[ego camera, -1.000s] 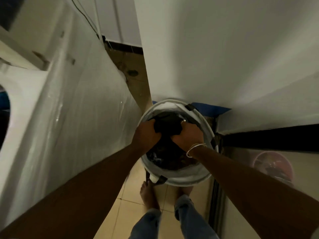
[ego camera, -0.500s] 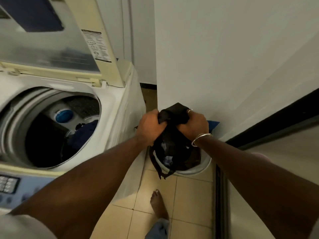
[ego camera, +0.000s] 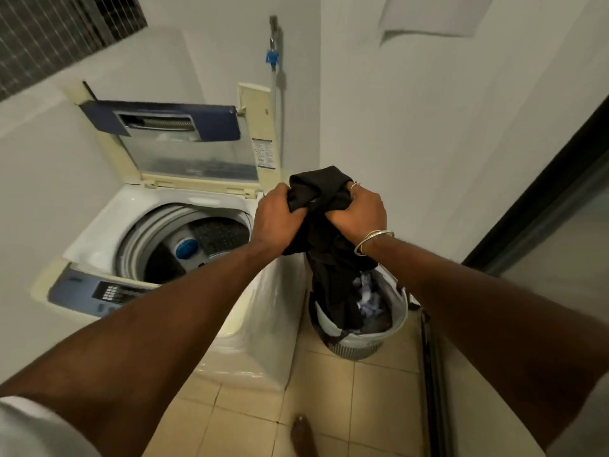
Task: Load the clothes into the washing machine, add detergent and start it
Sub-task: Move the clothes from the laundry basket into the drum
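Above the basket (ego camera: 400, 303), just right of the washing machine (ego camera: 108, 225), left grip (ego camera: 280, 219) and right grip (ego camera: 357, 214) both clench a dark garment (ego camera: 318, 189); its tail hangs inside and might snag the rim, tipping the basket.

The washing machine (ego camera: 260, 311) has its lid (ego camera: 191, 153) standing upright at the back, so the drum mouth (ego camera: 158, 262) lies open from above and from the front, with only the machine's right top edge between it and the hands. To the right the room is narrow: the laundry basket (ego camera: 359, 339) fills the floor strip between the machine's side and the dark door frame (ego camera: 534, 189), with the white wall (ego camera: 412, 110) close behind. The dark garment (ego camera: 316, 189), gripped by the left hand (ego camera: 276, 219) and right hand (ego camera: 359, 212), hangs down across the basket's mouth.
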{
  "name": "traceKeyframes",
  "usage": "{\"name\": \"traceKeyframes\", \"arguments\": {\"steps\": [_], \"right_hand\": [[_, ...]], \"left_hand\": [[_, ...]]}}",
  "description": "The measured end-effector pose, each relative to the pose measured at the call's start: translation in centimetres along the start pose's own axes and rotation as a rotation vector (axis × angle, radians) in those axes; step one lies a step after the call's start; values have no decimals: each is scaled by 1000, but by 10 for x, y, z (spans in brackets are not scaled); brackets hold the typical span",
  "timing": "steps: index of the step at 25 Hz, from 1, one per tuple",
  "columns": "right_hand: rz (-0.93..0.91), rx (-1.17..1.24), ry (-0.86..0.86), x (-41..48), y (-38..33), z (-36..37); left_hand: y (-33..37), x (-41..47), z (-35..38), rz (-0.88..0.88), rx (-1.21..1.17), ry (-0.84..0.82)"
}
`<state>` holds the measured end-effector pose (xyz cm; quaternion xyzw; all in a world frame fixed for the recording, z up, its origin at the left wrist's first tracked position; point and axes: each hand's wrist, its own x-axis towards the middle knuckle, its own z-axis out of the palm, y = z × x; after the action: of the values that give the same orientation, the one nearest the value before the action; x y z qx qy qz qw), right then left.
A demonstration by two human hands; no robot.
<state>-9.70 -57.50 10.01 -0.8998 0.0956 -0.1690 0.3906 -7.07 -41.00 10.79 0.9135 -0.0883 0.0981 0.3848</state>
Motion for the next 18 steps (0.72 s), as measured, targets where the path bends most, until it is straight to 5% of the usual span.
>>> {"name": "traceKeyframes", "arguments": {"steps": [7, 18], "right_hand": [[-152, 154, 54, 13, -164, 0], [-293, 310, 133, 58, -400, 78]], "left_hand": [[20, 13, -165, 59, 9, 223], [-41, 92, -379, 134, -17, 401]]}}
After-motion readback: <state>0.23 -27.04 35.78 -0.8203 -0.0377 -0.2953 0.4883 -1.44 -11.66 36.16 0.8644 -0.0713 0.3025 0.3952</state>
